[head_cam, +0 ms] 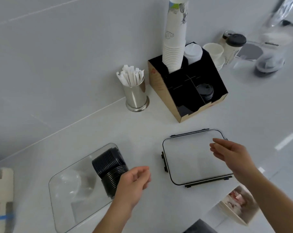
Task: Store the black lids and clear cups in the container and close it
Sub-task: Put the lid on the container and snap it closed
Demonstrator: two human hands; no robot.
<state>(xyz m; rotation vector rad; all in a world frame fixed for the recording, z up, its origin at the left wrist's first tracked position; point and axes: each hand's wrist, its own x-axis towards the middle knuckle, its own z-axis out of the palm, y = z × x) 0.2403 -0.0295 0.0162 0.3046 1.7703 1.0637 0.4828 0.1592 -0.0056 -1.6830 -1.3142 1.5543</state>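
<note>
Black lids and clear cups are seen stacked inside the clear container | clip-lock lid lies beside it, approached by open, empty right hand | left hand loosely curled, empty | risk: lid is seated skewed on the tall stack, clips not latched.

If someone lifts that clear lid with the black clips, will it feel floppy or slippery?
The clear lid looks like rigid plastic, so probably stiff and light. Its glossy face may be slippery. The black clips stick out loosely, so they might flap.
</note>
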